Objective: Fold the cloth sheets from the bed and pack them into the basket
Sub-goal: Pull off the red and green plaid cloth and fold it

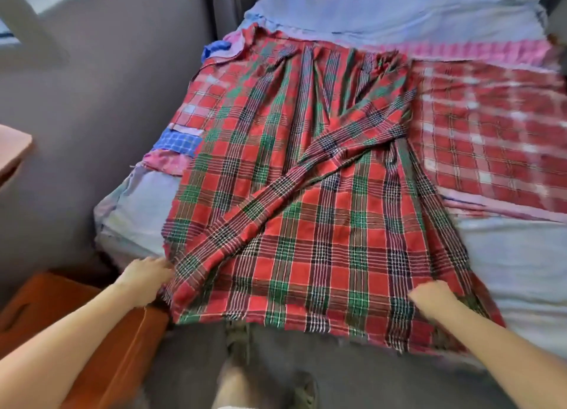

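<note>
Red-green plaid cloth [306, 200] lay spread mid-bed, hanging off the 6 o'clock edge. Left hand [147, 281] pinched its 8 o'clock corner, right hand [435, 298] gripped the 4 o'clock one.

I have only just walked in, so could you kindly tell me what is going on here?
A person stands at a bed and grips the near edge of a red-and-green plaid cloth sheet, left hand at one corner, right hand near the other. The sheet lies rumpled, not yet folded, over other cloths. An orange basket sits by the person's left arm.
</note>
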`<state>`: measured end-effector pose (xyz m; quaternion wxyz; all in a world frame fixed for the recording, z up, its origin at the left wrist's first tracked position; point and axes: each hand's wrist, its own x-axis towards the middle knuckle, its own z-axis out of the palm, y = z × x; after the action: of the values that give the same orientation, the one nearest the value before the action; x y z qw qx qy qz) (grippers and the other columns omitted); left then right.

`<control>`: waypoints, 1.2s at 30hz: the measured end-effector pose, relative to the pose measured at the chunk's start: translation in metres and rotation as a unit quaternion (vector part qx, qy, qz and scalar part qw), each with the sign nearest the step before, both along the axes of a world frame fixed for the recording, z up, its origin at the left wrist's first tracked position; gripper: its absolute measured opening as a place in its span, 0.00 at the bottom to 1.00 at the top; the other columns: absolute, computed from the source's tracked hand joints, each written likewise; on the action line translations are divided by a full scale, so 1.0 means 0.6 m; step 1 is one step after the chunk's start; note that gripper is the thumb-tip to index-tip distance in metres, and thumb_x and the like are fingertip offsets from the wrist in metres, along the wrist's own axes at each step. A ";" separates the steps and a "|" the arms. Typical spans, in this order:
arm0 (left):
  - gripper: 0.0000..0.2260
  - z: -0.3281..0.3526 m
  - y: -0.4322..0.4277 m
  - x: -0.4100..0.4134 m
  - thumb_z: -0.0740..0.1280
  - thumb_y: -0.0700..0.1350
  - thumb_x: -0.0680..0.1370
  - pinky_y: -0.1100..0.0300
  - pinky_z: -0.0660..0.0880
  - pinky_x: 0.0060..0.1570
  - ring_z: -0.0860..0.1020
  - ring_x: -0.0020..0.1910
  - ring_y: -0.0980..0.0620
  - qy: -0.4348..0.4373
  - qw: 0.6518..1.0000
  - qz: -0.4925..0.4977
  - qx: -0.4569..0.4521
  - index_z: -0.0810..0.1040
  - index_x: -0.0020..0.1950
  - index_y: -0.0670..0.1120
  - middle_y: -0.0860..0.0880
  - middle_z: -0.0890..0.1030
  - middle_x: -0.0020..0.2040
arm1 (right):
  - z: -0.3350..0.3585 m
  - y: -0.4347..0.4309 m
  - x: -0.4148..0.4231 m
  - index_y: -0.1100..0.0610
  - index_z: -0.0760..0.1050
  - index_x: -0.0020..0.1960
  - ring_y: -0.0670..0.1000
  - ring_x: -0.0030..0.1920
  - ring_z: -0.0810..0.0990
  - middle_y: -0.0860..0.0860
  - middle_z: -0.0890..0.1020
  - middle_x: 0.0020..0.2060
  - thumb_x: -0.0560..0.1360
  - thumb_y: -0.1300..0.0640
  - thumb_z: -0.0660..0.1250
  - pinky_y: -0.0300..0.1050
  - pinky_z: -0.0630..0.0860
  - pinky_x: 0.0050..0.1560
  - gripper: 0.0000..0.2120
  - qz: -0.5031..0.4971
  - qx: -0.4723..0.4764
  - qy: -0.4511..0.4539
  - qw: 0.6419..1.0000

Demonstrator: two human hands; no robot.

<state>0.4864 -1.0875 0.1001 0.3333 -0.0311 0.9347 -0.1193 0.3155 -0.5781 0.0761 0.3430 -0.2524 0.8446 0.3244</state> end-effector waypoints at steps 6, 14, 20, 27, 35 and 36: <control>0.14 -0.024 -0.056 -0.064 0.62 0.43 0.77 0.60 0.71 0.56 0.76 0.59 0.49 0.080 0.970 0.213 0.081 0.75 0.63 0.48 0.47 0.77 0.60 | -0.035 -0.261 -0.075 0.56 0.74 0.61 0.55 0.55 0.79 0.53 0.79 0.57 0.76 0.62 0.57 0.48 0.77 0.53 0.15 -0.146 -0.209 -0.028 0.967; 0.07 -0.161 -0.211 -0.194 0.59 0.36 0.78 0.56 0.70 0.46 0.75 0.49 0.41 0.189 0.823 0.497 0.200 0.76 0.47 0.43 0.42 0.79 0.44 | -0.129 -0.571 -0.171 0.58 0.75 0.47 0.58 0.50 0.79 0.55 0.81 0.47 0.79 0.50 0.60 0.47 0.73 0.47 0.11 -0.359 -0.370 0.029 0.857; 0.16 -0.320 -0.286 -0.277 0.62 0.48 0.79 0.51 0.71 0.51 0.76 0.54 0.38 0.166 0.767 0.573 0.235 0.74 0.57 0.34 0.36 0.79 0.51 | -0.249 -0.694 -0.231 0.61 0.75 0.44 0.57 0.44 0.78 0.54 0.77 0.38 0.79 0.46 0.60 0.44 0.68 0.38 0.18 -0.435 -0.359 0.102 0.819; 0.10 -0.382 -0.321 -0.285 0.64 0.42 0.78 0.48 0.75 0.48 0.79 0.47 0.37 0.230 0.745 0.561 0.277 0.80 0.50 0.36 0.36 0.81 0.44 | -0.320 -0.744 -0.265 0.62 0.73 0.48 0.57 0.41 0.79 0.55 0.79 0.39 0.75 0.37 0.62 0.42 0.67 0.33 0.26 -0.485 -0.332 0.143 0.797; 0.08 -0.362 -0.324 -0.311 0.67 0.41 0.75 0.48 0.73 0.47 0.76 0.47 0.37 0.272 0.805 0.491 0.194 0.76 0.50 0.38 0.38 0.79 0.46 | -0.317 -0.778 -0.294 0.62 0.76 0.50 0.59 0.45 0.80 0.56 0.81 0.42 0.75 0.51 0.64 0.43 0.70 0.38 0.13 -0.452 -0.266 0.154 0.837; 0.06 -0.353 -0.311 -0.327 0.67 0.40 0.74 0.50 0.72 0.46 0.77 0.47 0.38 0.282 0.806 0.473 0.217 0.77 0.48 0.38 0.38 0.79 0.45 | -0.308 -0.779 -0.293 0.62 0.76 0.47 0.58 0.42 0.79 0.56 0.80 0.40 0.75 0.55 0.64 0.43 0.69 0.38 0.10 -0.461 -0.277 0.155 0.829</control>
<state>0.2901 -1.2739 -0.1116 0.0682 -0.4282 0.8586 0.2735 0.1395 -1.0454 -0.1086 0.2336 0.1355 0.9592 -0.0839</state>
